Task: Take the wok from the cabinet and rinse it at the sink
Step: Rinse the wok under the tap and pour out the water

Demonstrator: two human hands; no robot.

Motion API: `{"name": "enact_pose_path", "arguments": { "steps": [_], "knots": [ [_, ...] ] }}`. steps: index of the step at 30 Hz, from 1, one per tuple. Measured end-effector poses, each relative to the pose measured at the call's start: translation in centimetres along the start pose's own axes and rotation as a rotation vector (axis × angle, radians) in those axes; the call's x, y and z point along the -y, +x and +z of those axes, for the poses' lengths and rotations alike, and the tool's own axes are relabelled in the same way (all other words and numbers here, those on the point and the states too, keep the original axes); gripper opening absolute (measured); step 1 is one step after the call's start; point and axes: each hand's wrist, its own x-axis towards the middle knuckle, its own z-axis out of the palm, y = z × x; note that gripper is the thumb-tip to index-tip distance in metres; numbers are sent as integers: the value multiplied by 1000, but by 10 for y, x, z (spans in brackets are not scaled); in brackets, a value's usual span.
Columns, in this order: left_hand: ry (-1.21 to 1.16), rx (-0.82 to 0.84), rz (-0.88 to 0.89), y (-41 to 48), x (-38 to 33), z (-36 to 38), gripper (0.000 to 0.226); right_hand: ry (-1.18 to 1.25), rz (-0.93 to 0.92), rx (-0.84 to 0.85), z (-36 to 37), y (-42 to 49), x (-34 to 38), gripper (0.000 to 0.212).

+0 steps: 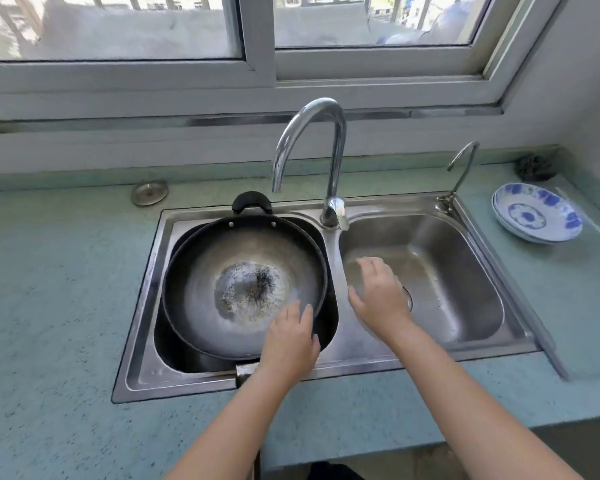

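Observation:
The dark wok [222, 271] sits tilted in the left basin of the steel double sink [142, 306], its black loop handle [252, 202] resting on the far rim. Its bottom holds a little water and dark residue. My left hand [290, 337] grips the wok's near right rim, fingers curled over the edge. My right hand [378, 292] hovers over the right basin with fingers spread, holding nothing. The tall curved tap [312, 154] stands between the basins, its spout over the wok; no water runs.
A small second tap [459, 171] stands at the sink's back right corner. Blue-patterned plates [537, 213] and a dark scrubber [536, 167] lie on the green counter at right. A round metal lid [149, 192] lies behind the left basin. A window is behind.

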Motion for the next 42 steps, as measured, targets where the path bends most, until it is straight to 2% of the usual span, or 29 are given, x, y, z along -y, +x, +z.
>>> {"name": "enact_pose_path", "arguments": {
  "steps": [3,7,13,16,19,21,23,27,36,42],
  "knots": [
    [-21,-16,0,26,-6,9,44,2,-26,4,9,31,-15,50],
    [-70,-33,19,52,-12,19,51,16,-78,2,22,69,-29,54],
    [-96,-45,-1,66,-14,28,49,-15,-139,-9,44,105,-35,60],
    [-118,-55,2,67,-15,29,47,-1,-192,-72,51,116,-37,53],
    [-142,-58,3,68,-15,28,46,26,-240,-156,54,125,-40,30],
    [-156,-64,8,68,-13,29,46,58,-278,-187,53,130,-42,29],
    [-181,-77,11,69,-12,30,45,96,-318,-161,55,135,-48,31],
    [-216,-94,15,68,-10,32,44,171,-342,-58,53,140,-56,48],
    [-247,-117,10,67,-10,33,45,238,-336,28,39,153,-52,32],
    [-237,-96,-40,61,-11,28,48,195,-276,70,30,140,-46,46]
  ]
}}
